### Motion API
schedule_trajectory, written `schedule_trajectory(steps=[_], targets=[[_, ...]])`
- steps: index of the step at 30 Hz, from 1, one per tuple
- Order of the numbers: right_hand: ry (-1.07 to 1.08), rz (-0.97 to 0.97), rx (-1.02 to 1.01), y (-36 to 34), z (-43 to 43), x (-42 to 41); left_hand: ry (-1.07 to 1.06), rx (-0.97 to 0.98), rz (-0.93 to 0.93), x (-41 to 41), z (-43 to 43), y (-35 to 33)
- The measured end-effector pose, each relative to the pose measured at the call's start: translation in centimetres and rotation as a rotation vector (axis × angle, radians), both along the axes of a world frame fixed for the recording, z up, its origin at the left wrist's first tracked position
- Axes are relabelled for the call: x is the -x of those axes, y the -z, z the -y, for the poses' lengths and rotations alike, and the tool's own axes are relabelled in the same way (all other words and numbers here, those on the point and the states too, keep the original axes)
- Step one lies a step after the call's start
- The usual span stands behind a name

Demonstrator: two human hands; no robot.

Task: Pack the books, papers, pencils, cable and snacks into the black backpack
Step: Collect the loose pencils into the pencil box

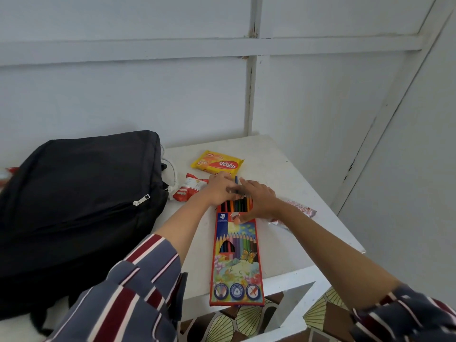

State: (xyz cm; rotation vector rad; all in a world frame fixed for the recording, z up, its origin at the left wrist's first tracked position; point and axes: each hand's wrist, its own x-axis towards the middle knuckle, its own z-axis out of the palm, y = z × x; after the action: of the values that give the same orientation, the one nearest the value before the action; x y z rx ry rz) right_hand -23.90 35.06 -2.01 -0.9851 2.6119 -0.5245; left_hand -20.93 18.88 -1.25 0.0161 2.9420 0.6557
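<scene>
White table (283, 169) in a pale panelled corner, black backpack (79, 206) zipped at left, colored pencil box (235, 262) at front edge, left hand (219, 188) pinching pencils (237, 203), right hand (259, 201) gripping box top, yellow wafer pack (217, 165) behind, patterned floor (246, 319)

Backpack (79, 206): laid flat on the left part of the surface (291, 174). Cable (172, 174): just beside its right edge. Pencil box (235, 255): placed lengthwise at centre, near end overhanging the front edge. Wafer packet (217, 165): set behind the box. Snack packet (188, 190): between backpack and box. Wrapper (299, 208): right of the box.
</scene>
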Motion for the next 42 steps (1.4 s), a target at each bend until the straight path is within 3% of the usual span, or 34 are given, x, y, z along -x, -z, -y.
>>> schedule_trajectory(steps=[7, 12, 17, 24, 33, 37, 42], targets=[[0.003, 0.004, -0.049, 0.3, 0.4, 0.5, 0.075, -0.106, 0.041, -0.8, 0.5, -0.5], [-0.005, -0.007, -0.086, 0.0, 0.6, 0.5, 0.06, -0.059, 0.009, -1.0, 0.7, -1.2], [-0.025, 0.006, -0.089, -0.2, 0.5, 0.5, 0.066, -0.174, -0.006, -1.3, 0.7, -0.7], [-0.047, 0.011, -0.114, -0.4, 0.5, 0.5, 0.094, -0.099, 0.044, -2.1, 0.4, -1.1], [-0.102, 0.072, -0.168, -1.2, 0.6, 0.6, -0.012, -0.275, 0.027, -2.9, 0.4, -1.3], [-0.106, 0.136, -0.047, -2.6, 0.6, 0.6, -0.127, -0.402, -0.176, -3.3, 0.8, -1.9], [-0.017, -0.054, 0.071, -5.0, 1.4, 1.8, -0.322, -0.308, -0.347, -4.0, 3.2, -3.8]])
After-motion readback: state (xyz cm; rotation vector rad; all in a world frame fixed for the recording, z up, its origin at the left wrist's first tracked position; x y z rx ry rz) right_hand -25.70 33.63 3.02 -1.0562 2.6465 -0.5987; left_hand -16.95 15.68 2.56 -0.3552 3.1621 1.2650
